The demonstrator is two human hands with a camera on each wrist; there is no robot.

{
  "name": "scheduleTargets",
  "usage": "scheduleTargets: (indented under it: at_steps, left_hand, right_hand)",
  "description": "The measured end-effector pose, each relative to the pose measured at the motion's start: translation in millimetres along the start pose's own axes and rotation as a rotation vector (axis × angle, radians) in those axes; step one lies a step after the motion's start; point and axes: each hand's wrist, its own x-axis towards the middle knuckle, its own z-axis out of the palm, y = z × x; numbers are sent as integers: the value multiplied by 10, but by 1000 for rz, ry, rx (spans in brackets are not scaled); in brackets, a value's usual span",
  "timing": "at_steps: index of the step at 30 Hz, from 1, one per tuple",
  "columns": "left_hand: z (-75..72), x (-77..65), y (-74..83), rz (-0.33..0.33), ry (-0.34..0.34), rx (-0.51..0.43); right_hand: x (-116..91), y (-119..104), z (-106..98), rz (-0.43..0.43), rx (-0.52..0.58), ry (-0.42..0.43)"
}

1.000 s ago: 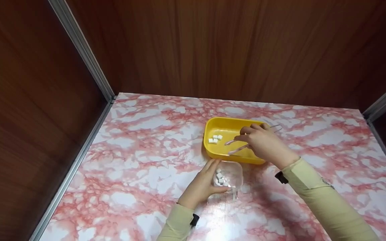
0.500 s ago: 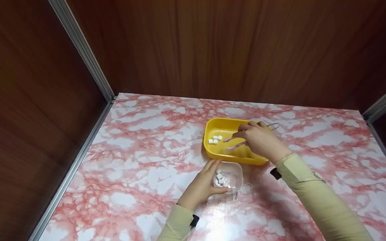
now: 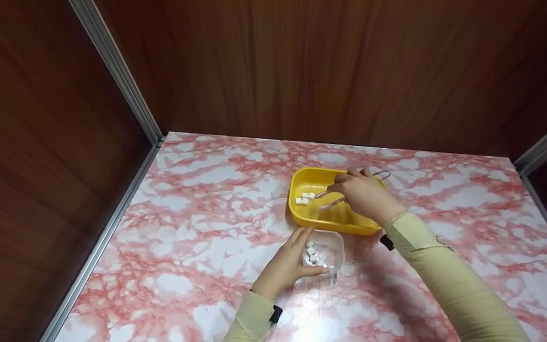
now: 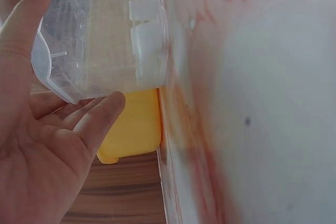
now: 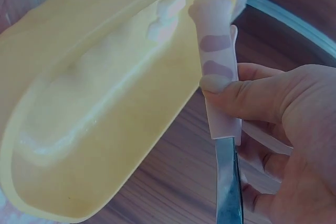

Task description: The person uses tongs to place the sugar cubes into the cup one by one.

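right of frame centre: pink tongs (image 3: pixel 333 204) were held by the right hand (image 3: pixel 368 197), tips apart beside white cubes (image 3: pixel 305 201) in a yellow tray (image 3: pixel 330 225); a clear box (image 3: pixel 334 251) was gripped by the left hand (image 3: pixel 285 263). gentle, level closing seemed advisable.

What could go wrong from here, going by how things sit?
The white cubes in the yellow tub sit close together, so the spread tongs might nudge or catch neighbours.
The right hand holds the tongs, not the tub, so the tub might slide if pressed.
If the left hand loosens, the clear container might shift or tip, spilling the cubes inside.
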Motion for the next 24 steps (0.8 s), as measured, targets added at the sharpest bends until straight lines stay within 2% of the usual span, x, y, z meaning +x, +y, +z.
scheduleTargets:
  at_steps: [8,15,24]
  left_hand:
    - [-3,1,4,3,-6,12]
    - [-3,-7,3,-26,-24,-8]
    - [8,1,0,-22,-17,0]
  right_hand:
    - [76,35,59,-19,-39,15]
    - [129,46,85,20,-11,-24]
    - [196,88,144,24,-63,-25]
